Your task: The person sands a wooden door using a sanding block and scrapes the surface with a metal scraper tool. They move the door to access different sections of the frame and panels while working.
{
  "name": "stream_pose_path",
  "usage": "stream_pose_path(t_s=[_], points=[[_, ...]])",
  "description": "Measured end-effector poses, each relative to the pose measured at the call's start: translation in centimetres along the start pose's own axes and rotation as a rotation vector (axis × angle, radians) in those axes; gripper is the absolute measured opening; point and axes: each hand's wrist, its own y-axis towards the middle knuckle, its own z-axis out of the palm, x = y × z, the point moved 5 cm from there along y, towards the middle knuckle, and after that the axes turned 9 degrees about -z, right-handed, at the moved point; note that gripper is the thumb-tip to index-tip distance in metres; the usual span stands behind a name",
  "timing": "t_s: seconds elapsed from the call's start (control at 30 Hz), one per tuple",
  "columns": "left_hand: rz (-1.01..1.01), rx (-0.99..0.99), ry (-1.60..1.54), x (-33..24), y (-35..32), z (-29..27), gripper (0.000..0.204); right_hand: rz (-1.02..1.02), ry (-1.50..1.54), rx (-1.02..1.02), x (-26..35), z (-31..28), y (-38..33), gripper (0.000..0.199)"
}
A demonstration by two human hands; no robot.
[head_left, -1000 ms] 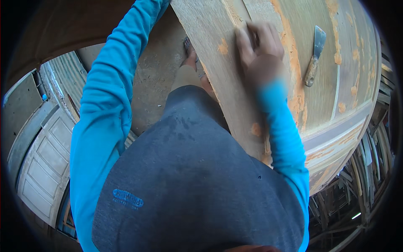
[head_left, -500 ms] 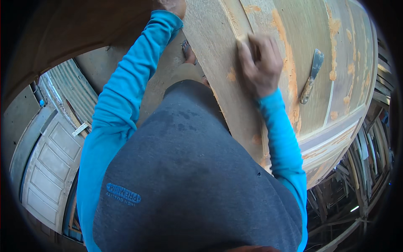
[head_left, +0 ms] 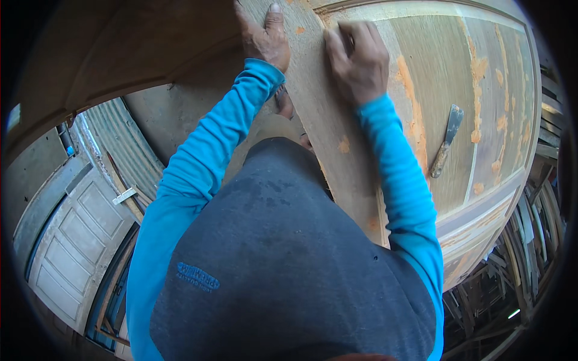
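Note:
A large panelled wooden door [head_left: 349,129] lies in front of me, with orange filler patches [head_left: 412,90] along its boards. My left hand [head_left: 269,43] holds the door's left edge, its thumb lying on the top face and its other fingers mostly hidden past the edge. Farther in, my right hand [head_left: 364,63] is closed, fingertips pressed down beside the raised moulding near the inner panel. Whatever it pinches is covered by the fingers. Right of that arm, a putty knife [head_left: 448,139] with a worn handle and grey blade rests on the panel.
Another brown wooden panel [head_left: 114,48] rises at the upper left. Below it are a corrugated sheet [head_left: 126,135] and a pale panelled door [head_left: 81,240]. Stacked timber strips [head_left: 530,234] fill the right side. My foot [head_left: 284,103] shows beyond the door's left edge.
My right hand has slid farther away along the moulding, still closed. My left hand shows more fully now, at the door's edge. The whole view has shifted slightly, with the putty knife lower in it.

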Motion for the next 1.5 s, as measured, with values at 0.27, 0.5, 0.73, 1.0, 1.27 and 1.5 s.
stream_pose_path(t_s=[0.27, 0.5, 0.73, 1.0, 1.27, 1.5], points=[[-0.048, -0.006, -0.153, 0.0, -0.7, -0.7, 0.079, 0.002, -0.03, 0.101, 1.6, -4.1, -6.3, 0.02], [-0.133, 0.094, -0.127, -1.5, -0.3, 0.0, 0.077, -0.126, -0.082, 0.004, -0.3, 1.6, 3.6, 0.018], [-0.13, 0.053, -0.244, -1.1, -1.1, -0.5, 0.076, -0.022, -0.071, 0.045, 1.3, -0.7, -1.0, 0.017], [-0.034, 0.024, -0.133, -0.9, -1.0, -0.4, 0.078, 0.07, -0.068, 0.085, 1.6, -1.1, -1.7, 0.018], [-0.008, -0.011, 0.112, -1.0, -0.8, -0.5, 0.074, 0.022, -0.029, 0.013, 1.6, 1.1, 3.7, 0.018], [-0.085, 0.0, -0.002, -0.5, -0.9, -0.1, 0.073, 0.119, -0.146, 0.057, 3.1, -5.6, -9.2, 0.024]])
